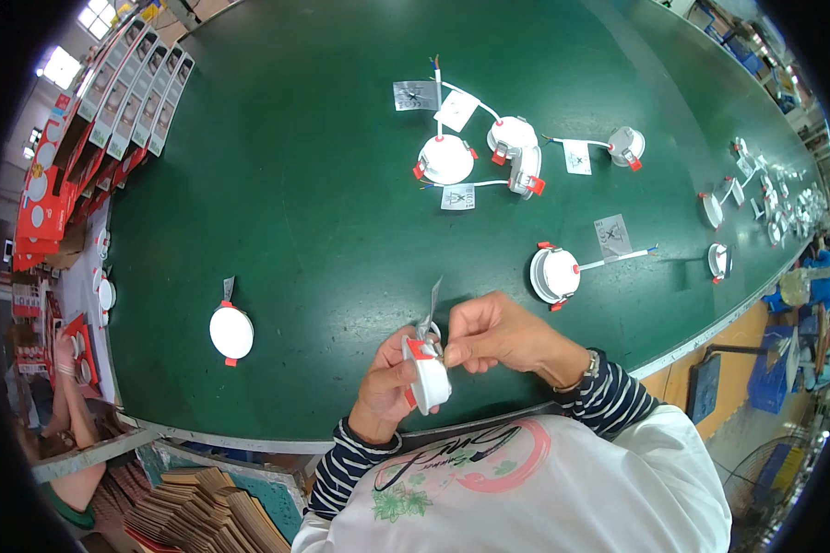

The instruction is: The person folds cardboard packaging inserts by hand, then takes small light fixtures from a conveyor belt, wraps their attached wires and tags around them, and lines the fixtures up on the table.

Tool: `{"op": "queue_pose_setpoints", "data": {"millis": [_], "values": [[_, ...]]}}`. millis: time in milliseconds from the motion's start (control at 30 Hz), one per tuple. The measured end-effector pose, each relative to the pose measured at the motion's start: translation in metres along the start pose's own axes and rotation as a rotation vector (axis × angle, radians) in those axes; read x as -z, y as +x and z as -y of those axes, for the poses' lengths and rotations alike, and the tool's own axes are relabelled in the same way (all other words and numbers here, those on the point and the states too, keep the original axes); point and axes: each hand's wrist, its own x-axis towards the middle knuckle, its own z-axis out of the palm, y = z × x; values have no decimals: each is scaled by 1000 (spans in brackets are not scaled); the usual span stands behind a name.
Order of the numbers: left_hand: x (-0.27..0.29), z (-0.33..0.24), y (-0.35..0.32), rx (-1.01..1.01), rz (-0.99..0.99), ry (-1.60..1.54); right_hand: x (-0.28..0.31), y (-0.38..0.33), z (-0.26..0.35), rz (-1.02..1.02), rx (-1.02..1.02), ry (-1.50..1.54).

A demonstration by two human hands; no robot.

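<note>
A round white downlight (431, 385) with red-tipped spring clips is tilted on edge just above the table's near side. My left hand (381, 385) grips it by the rim, thumb across the front. My right hand (503, 334) is closed in a pinch against the downlight's back, beside its short white cable. What lies between those fingertips is hidden. A grey label (434, 297) sticks up from the cable. The nearest loose downlight (556, 276) lies right of my hands, its cable and label pointing right. Another downlight (231, 333) rests face up to the left.
Several downlights with cables and labels lie on the green table (323, 184), including a white one (446, 160) at the far middle. More crowd the right end. Red-and-white boxes (74, 175) are stacked at left. Brown cardboard (203, 507) sits below. A co-worker's arm (78, 405) shows at left.
</note>
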Motion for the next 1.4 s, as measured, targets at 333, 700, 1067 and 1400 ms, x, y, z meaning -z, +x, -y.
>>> {"op": "queue_pose_setpoints", "data": {"millis": [333,700,1067,1400], "values": [[-10,-5,10,-508,-477,711,10,-1,-17,-273,276,-31],[43,-105,-46,-831,-1124,1699,103,-139,51,-950,757,-1677],[-66,43,73,-706,-177,2121,130,-137,55,-706,661,-1735],[-32,50,118,-936,-313,2278,71,-65,56,-682,911,-1363]]}}
